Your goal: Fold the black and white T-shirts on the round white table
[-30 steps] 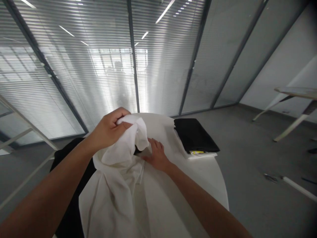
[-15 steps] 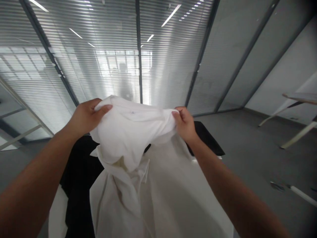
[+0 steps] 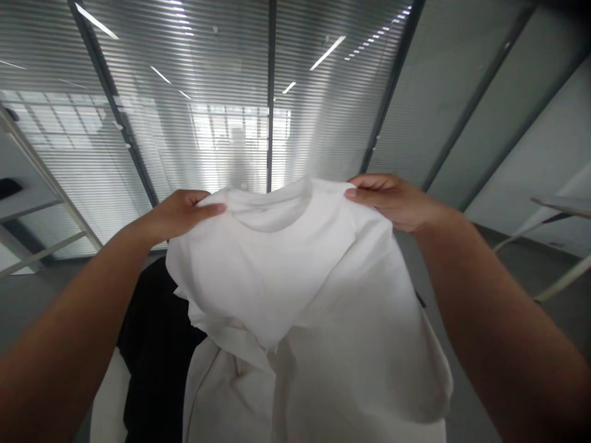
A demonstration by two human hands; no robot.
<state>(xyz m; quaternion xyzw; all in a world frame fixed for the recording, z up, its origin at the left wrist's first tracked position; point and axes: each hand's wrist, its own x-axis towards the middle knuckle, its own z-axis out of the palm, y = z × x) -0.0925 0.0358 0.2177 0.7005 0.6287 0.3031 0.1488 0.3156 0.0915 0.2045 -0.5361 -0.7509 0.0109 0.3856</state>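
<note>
A white T-shirt point(image 3: 258, 264) hangs spread between my hands, its round neckline at the top. My left hand point(image 3: 182, 214) pinches the shoulder on the left of the neckline. On the other side, my right hand point(image 3: 392, 195) grips the opposite shoulder between thumb and fingers. Below the T-shirt lies more white cloth point(image 3: 231, 394), creased, partly covered by it. Black cloth point(image 3: 157, 344) shows to the left under the white fabric.
Ahead stands a glass partition with blinds point(image 3: 231, 74) and dark frames. A pale frame point(image 3: 50, 184) rises at the left. Table legs point(image 3: 563, 277) stand at the right on the grey floor.
My right hand has moved right and slightly up, to the shoulder. The T-shirt, bunched before, is now stretched wide with its neckline showing. The view has shifted slightly.
</note>
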